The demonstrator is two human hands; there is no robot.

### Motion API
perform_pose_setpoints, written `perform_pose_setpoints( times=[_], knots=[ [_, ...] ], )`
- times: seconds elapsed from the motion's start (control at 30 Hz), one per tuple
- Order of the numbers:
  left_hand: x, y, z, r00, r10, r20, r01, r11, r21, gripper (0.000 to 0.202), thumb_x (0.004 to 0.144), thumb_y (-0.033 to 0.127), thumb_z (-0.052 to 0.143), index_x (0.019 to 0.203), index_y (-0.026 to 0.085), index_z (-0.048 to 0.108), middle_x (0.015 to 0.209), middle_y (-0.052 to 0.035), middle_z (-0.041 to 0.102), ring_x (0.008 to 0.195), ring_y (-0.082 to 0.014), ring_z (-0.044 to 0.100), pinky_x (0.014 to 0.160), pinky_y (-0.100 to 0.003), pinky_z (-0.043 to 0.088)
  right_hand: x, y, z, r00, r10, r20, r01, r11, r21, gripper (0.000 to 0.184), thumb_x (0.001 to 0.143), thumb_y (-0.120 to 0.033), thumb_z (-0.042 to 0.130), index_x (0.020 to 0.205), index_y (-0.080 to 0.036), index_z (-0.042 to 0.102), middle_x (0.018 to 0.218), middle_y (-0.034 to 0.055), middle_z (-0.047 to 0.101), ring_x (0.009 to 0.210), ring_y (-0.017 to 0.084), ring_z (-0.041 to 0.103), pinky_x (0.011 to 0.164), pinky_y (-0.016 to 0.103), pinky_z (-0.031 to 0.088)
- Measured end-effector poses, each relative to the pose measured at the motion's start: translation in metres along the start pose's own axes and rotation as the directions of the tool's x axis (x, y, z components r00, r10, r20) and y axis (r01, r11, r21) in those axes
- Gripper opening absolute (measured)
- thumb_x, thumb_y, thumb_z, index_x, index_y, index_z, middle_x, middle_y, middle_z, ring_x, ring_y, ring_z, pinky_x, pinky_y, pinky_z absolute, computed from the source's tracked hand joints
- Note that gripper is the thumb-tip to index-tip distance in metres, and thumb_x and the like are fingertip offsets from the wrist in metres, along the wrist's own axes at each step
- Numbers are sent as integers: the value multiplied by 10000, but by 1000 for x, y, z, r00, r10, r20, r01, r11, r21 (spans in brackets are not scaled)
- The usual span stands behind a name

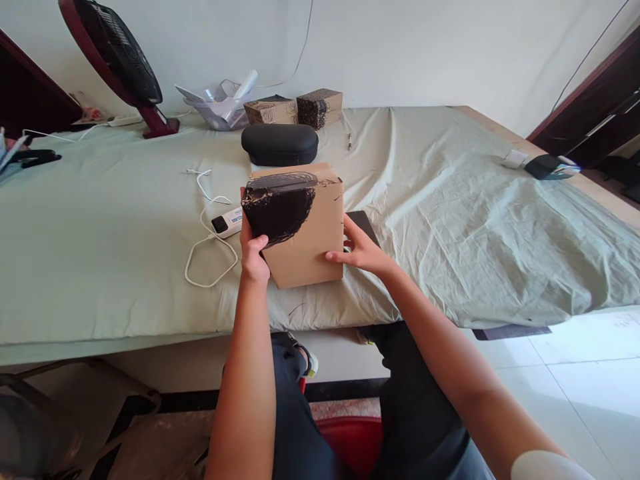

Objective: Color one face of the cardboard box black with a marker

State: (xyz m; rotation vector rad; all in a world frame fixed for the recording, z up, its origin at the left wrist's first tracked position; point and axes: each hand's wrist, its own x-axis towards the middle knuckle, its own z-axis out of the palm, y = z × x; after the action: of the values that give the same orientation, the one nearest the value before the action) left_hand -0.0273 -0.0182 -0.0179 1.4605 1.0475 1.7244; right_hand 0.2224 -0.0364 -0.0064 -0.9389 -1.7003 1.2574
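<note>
The cardboard box (300, 223) stands on the sheet-covered surface (450, 200) right before you, one corner blacked over with paint or ink. Your left hand (253, 257) grips its left edge, fingers wrapped behind; your right hand (361, 250) presses the right side. The box looks shut, nothing opened yet. A black case (280, 144) lies just behind.

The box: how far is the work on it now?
Done: the box looks closed, with black smeared over one corner of its face. In hand: the left hand grips its left edge and the right hand its right, holding it up off the sheet. Left: I see no opened flap yet.
</note>
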Motion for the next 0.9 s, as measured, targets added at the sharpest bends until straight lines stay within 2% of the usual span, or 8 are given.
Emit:
perform_pose_setpoints(
  times=[0.2, 0.3, 0.4, 0.53, 0.67, 0.77, 0.83, 0.9],
  knots=[
    [2, -6, -5, 999, 40, 18, -39, 997, -65, 897, 757, 703, 615, 1577, 355, 512, 1481, -58, 669, 1521, -344, 544, 1260, -506, 474, -1, 1, -2, 999, -32, 0, 32, 999, -3, 1057, 769, -683, 882, 1678, -400, 423, 1763, 70, 428, 1498, 369, 559, 1163, 565, 564],
    [6, -10, -17, 994, 42, -101, -49, 996, -75, 936, 735, 735, 647, 1578, 351, 510, 1492, -64, 666, 1508, -352, 562, 1267, -514, 466, 1, 6, -2, 998, -29, -49, 32, 998, 63, 853, 931, -808, 609, 1647, -362, 483, 1693, 87, 528, 1421, 333, 629, 1139, 540, 568],
    [9, -10, -31, 975, 63, -212, -79, 994, -70, 861, 786, 748, 594, 1548, 350, 550, 1477, -62, 681, 1491, -351, 581, 1215, -522, 515, 8, 17, -2, 984, 23, -179, -42, 994, -103, 652, 1045, -674, 473, 1504, -239, 631, 1522, 154, 658, 1280, 323, 696, 1068, 525, 588],
    [11, -13, -41, 971, 174, -165, -194, 974, -114, 773, 841, 692, 644, 1525, 338, 588, 1502, -35, 669, 1552, -341, 522, 1207, -516, 514, 17, 31, 6, 973, 101, -207, -209, 765, -609, 517, 933, -306, 697, 1412, -118, 662, 1311, 209, 717, 1173, 363, 698, 1062, 529, 556],
    [14, -26, -43, 971, 203, -124, -215, 973, -87, 871, 770, 680, 728, 1550, 325, 572, 1546, -40, 639, 1536, -353, 537, 1286, -515, 462, 24, 34, 18, 961, 191, -202, -275, 553, -787, 473, 931, -121, 568, 1399, -144, 636, 1273, 220, 714, 1197, 389, 693, 1058, 541, 524],
    [16, -34, -42, 978, 186, -95, -192, 980, -53, 918, 749, 737, 700, 1588, 404, 532, 1557, -13, 625, 1537, -352, 543, 1308, -531, 444, 25, 34, 20, 941, 165, -296, -323, 697, -640, 296, 973, -186, 499, 1225, -202, 654, 1118, 153, 721, 1030, 323, 706, 957, 479, 550],
    [16, -35, -40, 978, 194, -72, -197, 980, -40, 947, 750, 759, 684, 1618, 433, 492, 1586, -11, 597, 1554, -352, 527, 1319, -546, 431, 24, 33, 18, 924, 135, -358, -261, 907, -331, 196, 1014, -321, 473, 1112, -242, 623, 881, 55, 663, 843, 257, 671, 834, 411, 554],
    [15, -34, -38, 980, 193, -53, -194, 981, -11, 976, 759, 784, 661, 1645, 431, 456, 1607, -19, 578, 1565, -354, 514, 1321, -547, 429, 22, 29, 15, 912, 91, -400, -97, 995, 6, 228, 1009, -485, 520, 1049, -269, 583, 770, -16, 561, 711, 198, 617, 753, 365, 533]
  ],
)
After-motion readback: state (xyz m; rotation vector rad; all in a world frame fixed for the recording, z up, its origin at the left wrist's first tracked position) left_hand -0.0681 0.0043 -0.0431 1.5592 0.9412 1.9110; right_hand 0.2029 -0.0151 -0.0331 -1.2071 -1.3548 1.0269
